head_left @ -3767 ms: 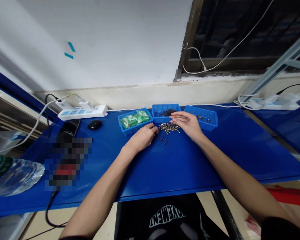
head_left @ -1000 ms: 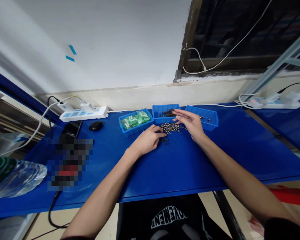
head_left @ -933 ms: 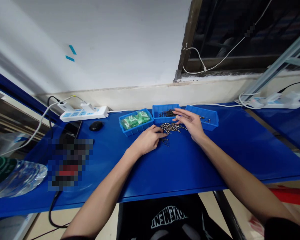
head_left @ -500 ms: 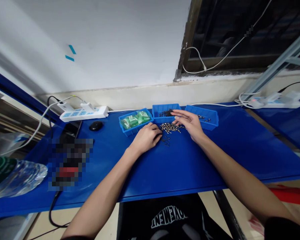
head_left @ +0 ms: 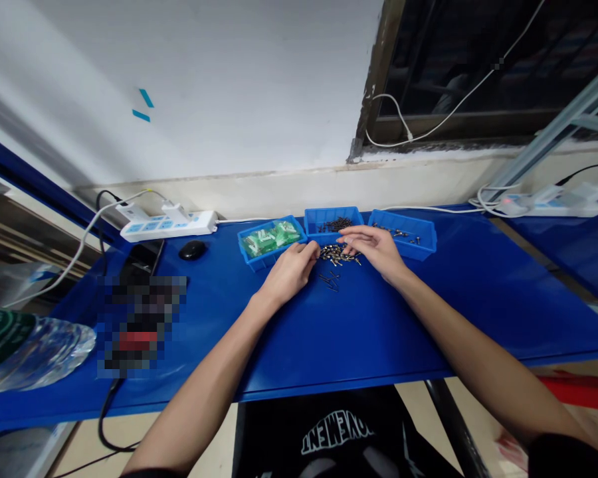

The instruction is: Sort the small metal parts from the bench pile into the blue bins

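On the blue table a pile of small metal screws [head_left: 335, 253] lies between my hands. My left hand [head_left: 293, 271] rests at the pile's left edge, its fingers curled together; whatever they hold is hidden. From the right, my right hand [head_left: 376, 251] reaches over the pile with its fingers stretched out and slightly bent, the tips near the screws. Several thin dark screws [head_left: 330, 281] lie loose just in front of the pile. Behind it stands a blue bin [head_left: 333, 217] with dark screws inside.
A left blue bin [head_left: 256, 264] holds green-and-white packets; a right blue bin [head_left: 418, 249] holds a few screws. Further left are a black mouse [head_left: 192, 249], a white power strip [head_left: 172, 226] and a large water bottle [head_left: 34, 352]. Another power strip [head_left: 553, 204] sits far right.
My right hand has moved slightly left and down, from the middle bin's edge toward the pile. My left hand's fingers have shifted up a little toward the pile's left edge.
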Action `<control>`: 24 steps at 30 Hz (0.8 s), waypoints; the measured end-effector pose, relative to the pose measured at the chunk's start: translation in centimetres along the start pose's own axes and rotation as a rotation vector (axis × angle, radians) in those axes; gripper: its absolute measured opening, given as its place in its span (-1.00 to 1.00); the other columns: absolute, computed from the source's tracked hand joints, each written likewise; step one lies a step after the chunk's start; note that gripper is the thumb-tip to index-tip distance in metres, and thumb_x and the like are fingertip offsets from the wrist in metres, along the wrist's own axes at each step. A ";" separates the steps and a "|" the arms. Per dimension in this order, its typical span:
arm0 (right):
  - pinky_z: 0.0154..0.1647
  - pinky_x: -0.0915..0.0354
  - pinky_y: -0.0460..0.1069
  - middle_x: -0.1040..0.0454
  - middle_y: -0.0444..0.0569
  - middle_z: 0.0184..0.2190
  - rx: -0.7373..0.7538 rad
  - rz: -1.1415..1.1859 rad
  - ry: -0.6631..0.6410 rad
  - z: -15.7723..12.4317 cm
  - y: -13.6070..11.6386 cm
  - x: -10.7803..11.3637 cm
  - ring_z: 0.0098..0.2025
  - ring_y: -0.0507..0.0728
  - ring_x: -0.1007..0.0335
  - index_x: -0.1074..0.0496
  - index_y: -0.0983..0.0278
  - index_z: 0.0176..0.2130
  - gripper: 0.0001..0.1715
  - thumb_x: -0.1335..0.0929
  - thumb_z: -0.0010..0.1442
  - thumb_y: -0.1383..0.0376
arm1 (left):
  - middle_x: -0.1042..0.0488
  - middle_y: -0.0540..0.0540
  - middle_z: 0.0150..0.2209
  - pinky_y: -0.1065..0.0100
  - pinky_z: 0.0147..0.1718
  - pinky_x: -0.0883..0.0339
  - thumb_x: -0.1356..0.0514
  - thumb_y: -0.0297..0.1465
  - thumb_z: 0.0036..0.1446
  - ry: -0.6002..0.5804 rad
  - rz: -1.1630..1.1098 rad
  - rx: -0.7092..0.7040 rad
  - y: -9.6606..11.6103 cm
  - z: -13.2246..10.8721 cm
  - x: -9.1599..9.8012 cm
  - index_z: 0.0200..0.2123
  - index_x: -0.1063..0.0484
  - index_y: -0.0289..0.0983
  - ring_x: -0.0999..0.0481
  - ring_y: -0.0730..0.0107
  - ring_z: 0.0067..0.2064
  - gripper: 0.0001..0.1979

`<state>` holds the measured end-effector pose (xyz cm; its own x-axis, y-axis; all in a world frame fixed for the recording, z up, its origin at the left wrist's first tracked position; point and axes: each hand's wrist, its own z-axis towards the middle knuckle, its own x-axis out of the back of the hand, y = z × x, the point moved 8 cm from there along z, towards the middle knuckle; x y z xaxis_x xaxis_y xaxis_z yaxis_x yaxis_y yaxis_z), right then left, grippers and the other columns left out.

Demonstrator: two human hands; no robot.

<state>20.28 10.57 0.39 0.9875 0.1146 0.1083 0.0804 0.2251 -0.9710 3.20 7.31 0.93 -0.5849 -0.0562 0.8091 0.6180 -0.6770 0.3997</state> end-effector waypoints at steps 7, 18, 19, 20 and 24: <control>-0.16 -0.52 0.07 -0.67 0.00 -0.32 -0.054 -0.058 -0.254 -0.8 0.7 -2.7 -0.26 0.16 -0.62 -0.63 0.26 -0.22 -0.63 -0.56 -0.07 0.17 | -0.46 -0.06 -0.22 0.38 -0.22 -0.42 -0.16 -0.54 0.29 0.188 -0.167 -0.129 1.7 0.0 2.1 -0.19 -0.37 -0.24 -0.49 0.42 -0.26 -0.90; -0.26 -0.50 0.03 -0.62 -0.04 -0.48 -0.169 -0.010 -0.275 -0.9 1.0 -2.7 -0.43 0.11 -0.58 -0.64 0.28 -0.35 -0.72 -0.58 -0.10 0.19 | -0.50 -0.08 -0.27 0.31 -0.25 -0.42 -0.15 -0.49 0.26 -0.033 -0.098 -0.093 1.5 0.0 0.7 -0.17 -0.44 -0.26 -0.52 0.34 -0.29 -0.90; -0.28 -0.49 0.03 -0.62 -0.04 -0.49 -0.179 -0.015 -0.264 -0.8 1.1 -2.5 -0.44 0.10 -0.57 -0.64 0.28 -0.35 -0.71 -0.58 -0.10 0.18 | -0.50 -0.08 -0.28 0.31 -0.26 -0.41 -0.15 -0.49 0.26 -0.082 -0.087 -0.092 1.4 0.0 0.4 -0.18 -0.46 -0.27 -0.51 0.33 -0.30 -0.89; -0.30 -0.49 0.03 -0.62 -0.04 -0.50 -0.187 -0.018 -0.250 -0.8 1.1 -2.3 -0.44 0.11 -0.57 -0.64 0.29 -0.35 -0.69 -0.59 -0.11 0.16 | -0.51 -0.08 -0.29 0.31 -0.26 -0.40 -0.14 -0.48 0.25 -0.131 -0.086 -0.093 1.3 -0.1 0.1 -0.20 -0.47 -0.27 -0.51 0.33 -0.31 -0.88; -0.22 -0.52 0.08 -0.66 0.01 -0.43 -0.146 0.042 -0.120 -0.5 0.9 -1.1 -0.37 0.16 -0.60 -0.65 0.26 -0.31 -0.63 -0.61 -0.11 0.11 | -0.54 -0.12 -0.25 0.30 -0.23 -0.40 -0.15 -0.47 0.20 -0.258 -0.107 -0.110 1.0 -0.3 -0.8 -0.20 -0.52 -0.28 -0.54 0.30 -0.27 -0.85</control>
<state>19.31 10.21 -0.73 0.9680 0.2371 0.0827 0.0664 0.0758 -0.9949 4.14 6.47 0.51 -0.4822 0.1991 0.8532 0.4907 -0.7454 0.4512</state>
